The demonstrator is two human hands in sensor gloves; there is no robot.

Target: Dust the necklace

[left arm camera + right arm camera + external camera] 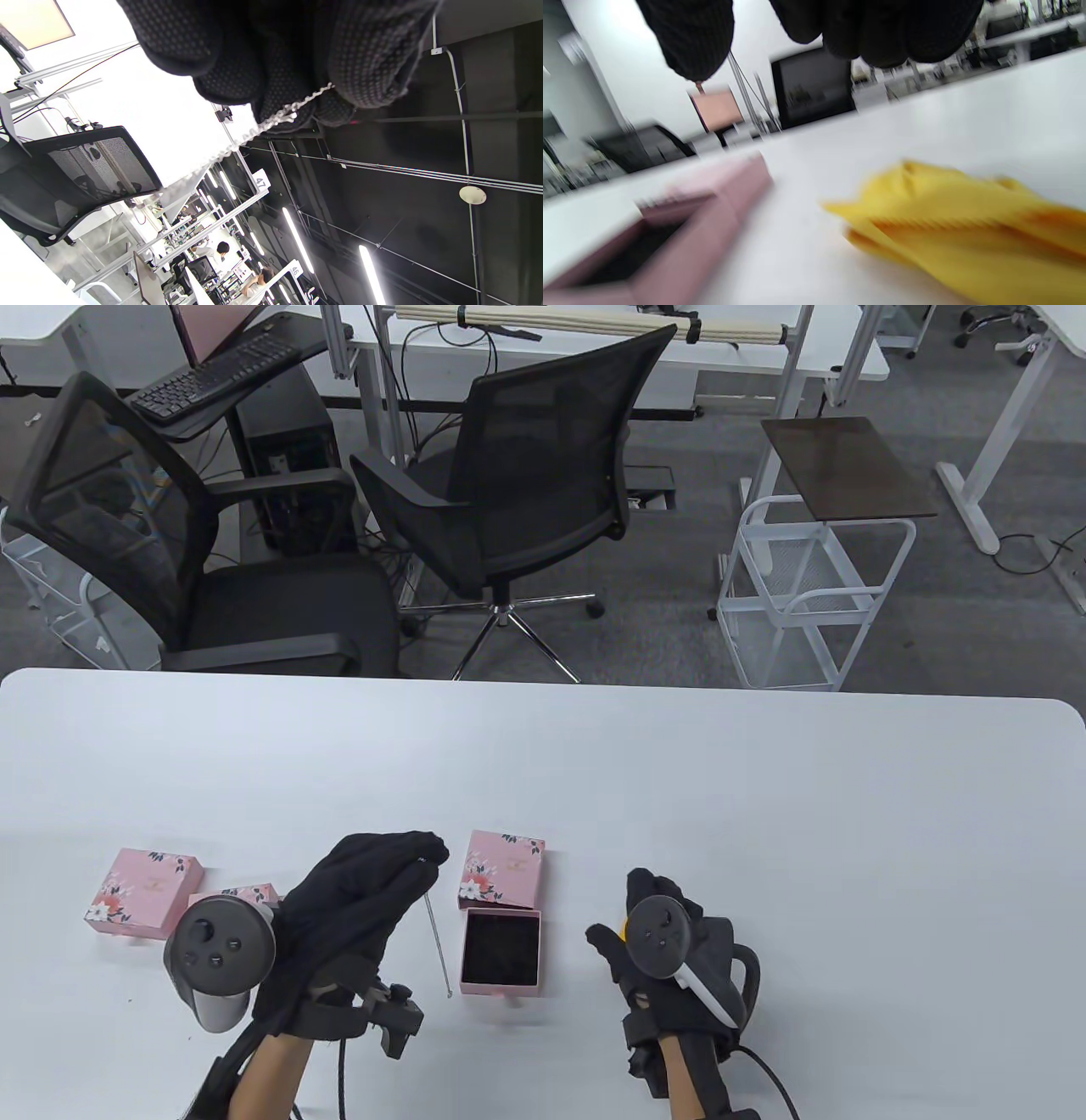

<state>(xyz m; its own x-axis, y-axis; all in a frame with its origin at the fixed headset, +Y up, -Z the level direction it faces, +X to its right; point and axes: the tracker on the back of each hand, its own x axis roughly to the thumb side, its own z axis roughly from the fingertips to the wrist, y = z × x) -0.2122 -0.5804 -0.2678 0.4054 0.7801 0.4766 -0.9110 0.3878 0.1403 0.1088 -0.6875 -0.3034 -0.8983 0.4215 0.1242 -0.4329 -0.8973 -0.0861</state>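
- Table view: The left hand [356, 908], gloved in black and raised above the white table [764, 797], pinches the upper end of a thin silver necklace [434, 937] between its fingertips; the chain hangs straight down just left of an open pink box [501, 954] with a dark lining. The box's flowered lid [502, 869] lies just behind it. Two more pink flowered boxes sit to the left: one [142, 892] in plain sight, the other [246, 894] partly hidden behind the tracker [219, 957] on the back of the left hand.
- Table view: The right hand [670, 954] sits low over the table to the right of the open box, fingers bent downward. A sliver of yellow cloth [625, 931] shows at its thumb side; whether the fingers grip it cannot be told from here.
- Left wrist view: The camera is tipped toward the ceiling. The gloved fingers [373, 63] close on the chain [271, 120], which runs out of them toward the lower left and blurs against a mesh office chair [85, 169].
- Right wrist view: The picture is blurred. The right hand's fingertips [691, 38] hang at the top, apart from the cloth [958, 228] lying crumpled on the table below. The open box [683, 237] lies to the cloth's left.
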